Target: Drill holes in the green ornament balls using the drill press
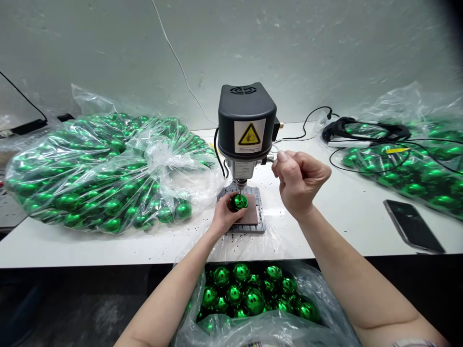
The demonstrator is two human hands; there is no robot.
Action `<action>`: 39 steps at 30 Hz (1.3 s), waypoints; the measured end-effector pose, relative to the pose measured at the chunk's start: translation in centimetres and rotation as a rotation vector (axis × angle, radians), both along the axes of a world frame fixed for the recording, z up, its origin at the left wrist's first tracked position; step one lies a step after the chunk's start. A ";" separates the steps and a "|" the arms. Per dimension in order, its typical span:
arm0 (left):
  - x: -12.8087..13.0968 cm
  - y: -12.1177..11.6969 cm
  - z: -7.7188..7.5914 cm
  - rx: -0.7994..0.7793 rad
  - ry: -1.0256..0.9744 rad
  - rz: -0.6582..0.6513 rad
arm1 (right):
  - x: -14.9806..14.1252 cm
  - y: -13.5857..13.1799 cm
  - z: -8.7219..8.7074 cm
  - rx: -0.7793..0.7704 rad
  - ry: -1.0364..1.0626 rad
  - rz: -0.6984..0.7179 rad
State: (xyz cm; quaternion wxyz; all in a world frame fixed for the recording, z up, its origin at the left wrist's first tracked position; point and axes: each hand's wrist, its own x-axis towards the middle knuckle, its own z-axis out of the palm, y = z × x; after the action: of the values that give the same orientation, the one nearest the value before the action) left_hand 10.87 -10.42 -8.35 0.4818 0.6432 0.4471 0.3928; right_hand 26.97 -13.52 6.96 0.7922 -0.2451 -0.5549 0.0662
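A small black bench drill press (246, 123) stands in the middle of the white table. Under its bit, my left hand (226, 214) grips a shiny green ball (240, 201), thumb in front and fingers behind. The ball rests on a brown pad (251, 217) over the grey metal base (261, 226), and the bit's tip meets the ball's top. On the right side of the machine, my right hand (301, 180) is closed around the feed lever (268, 159), most of which the fingers hide.
An open plastic bag of green balls (253, 300) sits below the table's front edge. Another full bag (90, 178) lies left, a third (415, 180) right. A phone (414, 226), a black headband-like strap (365, 129) and cables are at right. Dark shavings dot the table.
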 end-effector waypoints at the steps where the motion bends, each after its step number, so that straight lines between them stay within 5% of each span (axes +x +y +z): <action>1: 0.0 0.0 0.0 -0.002 0.000 -0.001 | 0.0 0.0 -0.2 0.010 -0.011 0.005; 10: 0.0 -0.1 -0.4 -0.005 -0.056 -0.006 | 0.5 -0.1 -2.5 0.164 -0.145 0.017; 22: 0.1 -0.7 -0.2 0.046 -0.070 0.071 | 0.6 -0.4 -3.3 0.260 -0.288 0.017; 26: 0.5 -0.7 -0.3 0.073 -0.029 0.135 | 0.0 -0.1 -1.2 0.105 -0.040 -0.001; 30: -0.2 -2.9 1.9 0.124 0.179 0.216 | -0.4 0.4 2.6 -0.207 0.201 0.010; 32: -1.4 -5.3 3.7 0.113 0.347 0.111 | -0.4 0.6 3.9 -0.277 0.238 0.011; 37: -5.0 -10.5 6.8 0.057 0.599 -0.598 | -0.6 0.6 4.3 -0.278 0.276 0.017; 39: -6.2 -9.7 7.0 0.051 0.527 -0.613 | -0.8 0.6 4.2 -0.258 0.293 0.015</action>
State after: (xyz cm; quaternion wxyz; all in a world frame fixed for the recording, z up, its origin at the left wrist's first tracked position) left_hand 4.72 -20.13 -1.35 0.4293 0.8371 0.3329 0.0637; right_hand 26.21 -12.93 11.19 0.8260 -0.3283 -0.4222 0.1778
